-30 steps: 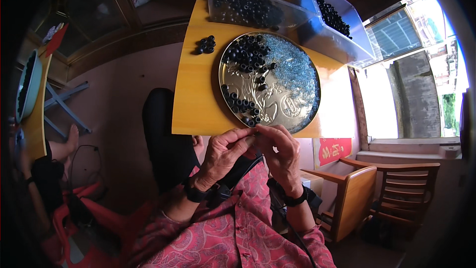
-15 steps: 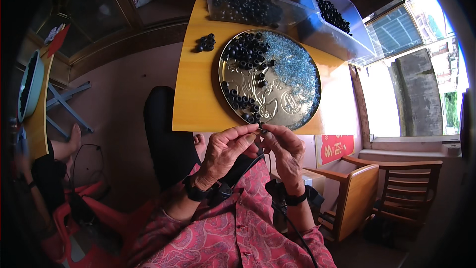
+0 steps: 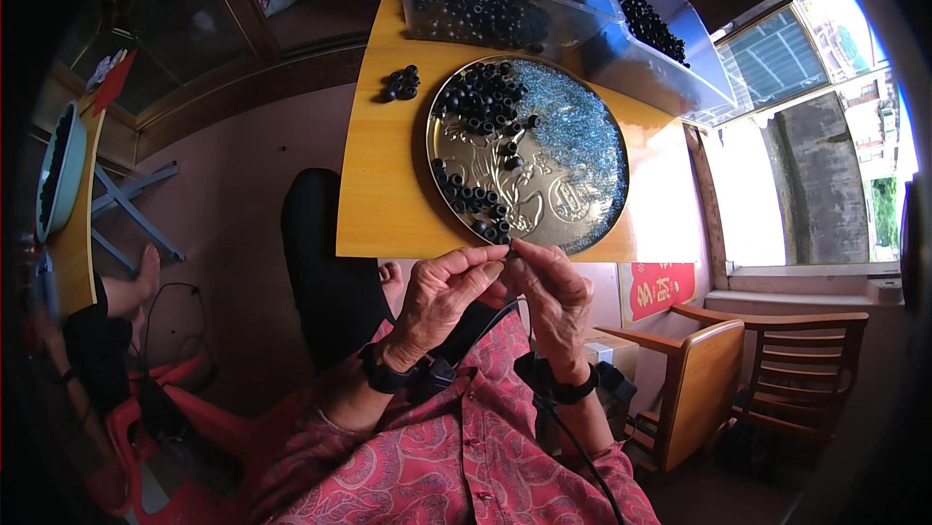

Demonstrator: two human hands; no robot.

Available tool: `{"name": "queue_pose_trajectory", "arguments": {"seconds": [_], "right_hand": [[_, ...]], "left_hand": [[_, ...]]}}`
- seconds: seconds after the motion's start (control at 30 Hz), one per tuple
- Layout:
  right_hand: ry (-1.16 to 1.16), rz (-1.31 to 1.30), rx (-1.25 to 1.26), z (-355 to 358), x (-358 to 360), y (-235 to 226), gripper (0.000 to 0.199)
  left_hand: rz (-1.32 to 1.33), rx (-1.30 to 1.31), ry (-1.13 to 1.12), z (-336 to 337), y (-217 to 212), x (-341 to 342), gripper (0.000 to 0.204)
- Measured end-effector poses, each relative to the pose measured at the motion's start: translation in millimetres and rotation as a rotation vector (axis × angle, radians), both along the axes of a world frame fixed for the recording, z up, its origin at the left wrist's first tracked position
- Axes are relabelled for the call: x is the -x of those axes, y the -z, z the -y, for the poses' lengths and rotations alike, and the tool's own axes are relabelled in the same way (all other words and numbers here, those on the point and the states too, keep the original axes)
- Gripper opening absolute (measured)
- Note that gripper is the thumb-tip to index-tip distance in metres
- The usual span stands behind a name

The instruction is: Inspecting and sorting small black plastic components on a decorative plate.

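By the tray (image 3: 544,173), left hand (image 3: 445,297) meeting right hand (image 3: 560,304), we pinch 1 dark piece (image 3: 512,251), likely light, slick; grip its sides.

Left hand (image 3: 449,292), right hand (image 3: 555,297) — close together near the tray (image 3: 537,183).

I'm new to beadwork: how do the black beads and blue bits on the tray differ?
The black beads are chunky; the blue bits are glittery and far smaller. The black beads lie mostly in clumps toward the left of the tray; the blue bits spread across its right. Both rest on the tray.
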State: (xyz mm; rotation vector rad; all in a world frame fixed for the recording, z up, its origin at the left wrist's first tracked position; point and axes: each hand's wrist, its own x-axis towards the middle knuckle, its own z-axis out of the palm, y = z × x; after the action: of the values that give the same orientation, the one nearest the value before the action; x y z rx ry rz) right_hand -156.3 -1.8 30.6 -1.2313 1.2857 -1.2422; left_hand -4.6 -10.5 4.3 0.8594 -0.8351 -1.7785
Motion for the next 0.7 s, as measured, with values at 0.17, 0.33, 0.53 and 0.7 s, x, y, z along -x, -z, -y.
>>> {"name": "queue_pose_trajectory", "arguments": {"seconds": [0.17, 0.33, 0.53, 0.7], "right_hand": [[0.000, 0.073, -0.060, -1, 1, 3, 0.019], [0.006, 0.199, -0.125, 0, 1, 4, 0.015], [0.004, 0.267, -0.092, 0, 1, 9, 0.015], [0.017, 0.267, -0.048, 0, -3, 4, 0.015]], "left_hand": [[-0.028, 0.003, -0.002, 1, 4, 0, 0.027], [-0.207, -0.119, -0.020, 4, -1, -1, 0.027], [-0.245, -0.120, -0.016, 4, 7, -3, 0.027], [-0.346, -0.166, -0.007, 4, 5, -5, 0.027]]}}
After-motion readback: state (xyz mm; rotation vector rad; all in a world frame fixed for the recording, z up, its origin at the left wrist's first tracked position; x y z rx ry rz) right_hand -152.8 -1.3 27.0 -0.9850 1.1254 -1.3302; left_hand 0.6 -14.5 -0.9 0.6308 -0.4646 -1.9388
